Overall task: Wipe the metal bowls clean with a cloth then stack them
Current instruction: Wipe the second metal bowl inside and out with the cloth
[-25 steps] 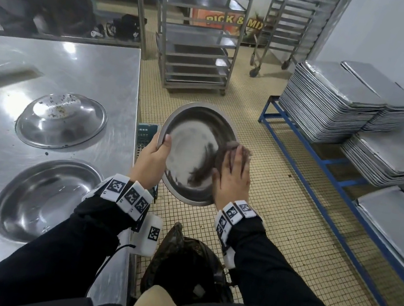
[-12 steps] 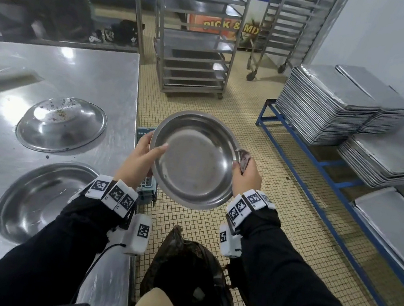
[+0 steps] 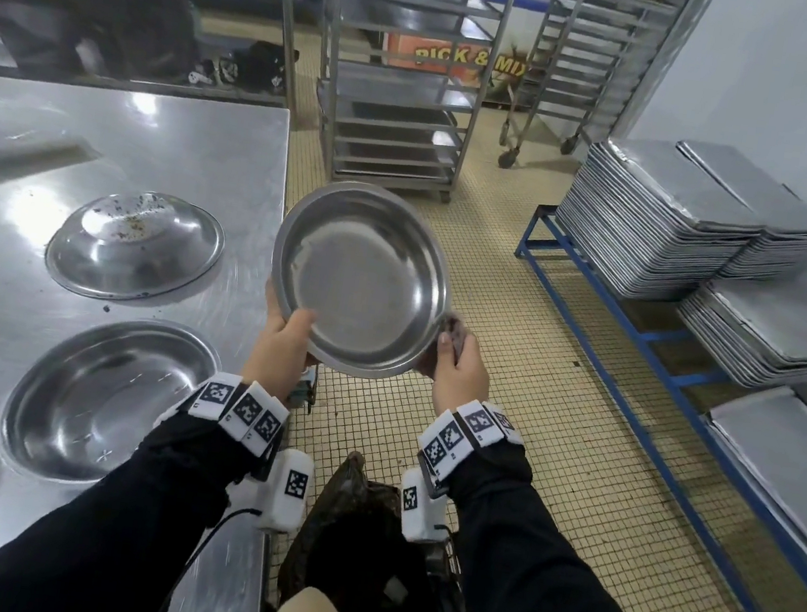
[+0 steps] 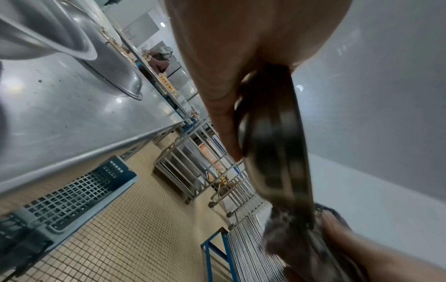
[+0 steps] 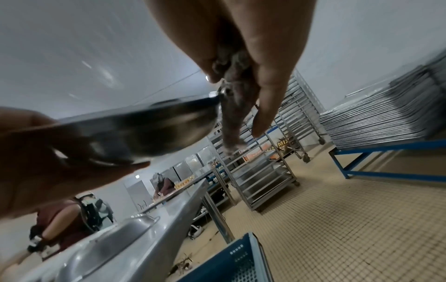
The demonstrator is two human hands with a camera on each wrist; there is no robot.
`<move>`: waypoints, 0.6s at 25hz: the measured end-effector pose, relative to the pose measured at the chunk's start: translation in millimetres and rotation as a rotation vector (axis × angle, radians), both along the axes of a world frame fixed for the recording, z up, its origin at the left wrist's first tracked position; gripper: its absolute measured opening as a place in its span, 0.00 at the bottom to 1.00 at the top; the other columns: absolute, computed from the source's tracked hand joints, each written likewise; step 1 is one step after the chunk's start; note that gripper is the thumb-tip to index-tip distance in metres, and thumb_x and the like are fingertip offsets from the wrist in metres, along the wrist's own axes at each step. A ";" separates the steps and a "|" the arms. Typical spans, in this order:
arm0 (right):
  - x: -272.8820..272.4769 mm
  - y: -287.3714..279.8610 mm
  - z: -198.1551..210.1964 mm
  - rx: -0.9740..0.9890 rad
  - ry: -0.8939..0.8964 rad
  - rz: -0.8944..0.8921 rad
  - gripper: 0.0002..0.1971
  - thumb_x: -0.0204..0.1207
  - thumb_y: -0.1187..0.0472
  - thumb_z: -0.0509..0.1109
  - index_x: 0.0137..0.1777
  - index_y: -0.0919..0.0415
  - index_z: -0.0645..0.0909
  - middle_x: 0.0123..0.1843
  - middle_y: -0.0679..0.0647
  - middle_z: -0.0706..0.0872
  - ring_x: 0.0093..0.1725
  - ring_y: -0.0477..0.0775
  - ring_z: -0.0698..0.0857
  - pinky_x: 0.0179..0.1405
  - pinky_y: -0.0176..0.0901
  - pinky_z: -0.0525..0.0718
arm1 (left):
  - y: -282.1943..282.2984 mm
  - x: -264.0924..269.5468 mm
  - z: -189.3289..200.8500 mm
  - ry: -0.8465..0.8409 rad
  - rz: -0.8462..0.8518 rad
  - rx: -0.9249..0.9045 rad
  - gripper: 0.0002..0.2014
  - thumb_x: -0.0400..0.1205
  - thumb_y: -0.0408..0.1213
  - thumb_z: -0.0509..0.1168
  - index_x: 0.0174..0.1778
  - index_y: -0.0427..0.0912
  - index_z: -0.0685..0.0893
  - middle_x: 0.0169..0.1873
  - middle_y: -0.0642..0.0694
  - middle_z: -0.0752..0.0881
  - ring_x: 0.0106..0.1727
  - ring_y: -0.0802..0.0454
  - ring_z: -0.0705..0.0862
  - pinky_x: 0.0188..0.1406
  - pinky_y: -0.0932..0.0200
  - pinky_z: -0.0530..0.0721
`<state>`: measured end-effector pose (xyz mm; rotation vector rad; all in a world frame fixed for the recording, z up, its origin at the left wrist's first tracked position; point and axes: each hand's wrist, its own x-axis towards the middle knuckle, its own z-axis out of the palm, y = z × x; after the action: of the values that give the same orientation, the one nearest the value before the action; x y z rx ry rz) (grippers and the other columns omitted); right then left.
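Above the floor beside the steel table (image 3: 117, 151), the bowl (image 3: 361, 279) now shows a wiped interior, left hand (image 3: 282, 345) gripping its rim while right hand (image 3: 459, 371) has shifted the cloth (image 3: 452, 331) to the rim, so stacking looks close.

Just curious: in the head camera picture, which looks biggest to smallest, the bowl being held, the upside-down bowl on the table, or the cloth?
1. Held bowl and upside-down bowl look alike; the held one is nearer, so unsure.
2. Cloth, mostly hidden in the right hand.
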<state>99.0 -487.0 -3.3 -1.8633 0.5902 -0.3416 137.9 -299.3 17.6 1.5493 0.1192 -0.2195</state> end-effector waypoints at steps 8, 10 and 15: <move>-18.1 42.7 -10.2 -0.253 -0.048 0.373 0.19 0.83 0.52 0.61 0.73 0.50 0.71 0.68 0.47 0.76 0.63 0.44 0.77 0.64 0.40 0.78 | 13.3 -13.3 -0.2 -0.102 -0.119 0.146 0.27 0.88 0.54 0.46 0.83 0.52 0.56 0.73 0.46 0.73 0.64 0.64 0.76 0.62 0.66 0.73; -22.3 66.0 -20.2 -0.355 -0.074 0.625 0.22 0.85 0.48 0.54 0.78 0.48 0.66 0.76 0.49 0.71 0.72 0.49 0.73 0.73 0.46 0.71 | 8.8 -17.7 4.9 -0.135 -0.116 0.124 0.25 0.89 0.50 0.46 0.83 0.50 0.57 0.69 0.53 0.73 0.61 0.69 0.74 0.57 0.78 0.70; -21.4 64.4 -42.3 -0.741 0.039 0.773 0.34 0.80 0.35 0.30 0.83 0.47 0.50 0.85 0.48 0.53 0.83 0.51 0.51 0.80 0.45 0.48 | 14.5 -7.8 12.1 -0.163 -0.045 0.078 0.22 0.89 0.48 0.51 0.77 0.44 0.70 0.57 0.46 0.83 0.63 0.51 0.81 0.64 0.67 0.79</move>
<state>77.6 -422.6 -45.6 -2.6352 -0.3180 0.0116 130.1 -284.8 29.7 1.6424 -0.0359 -0.1241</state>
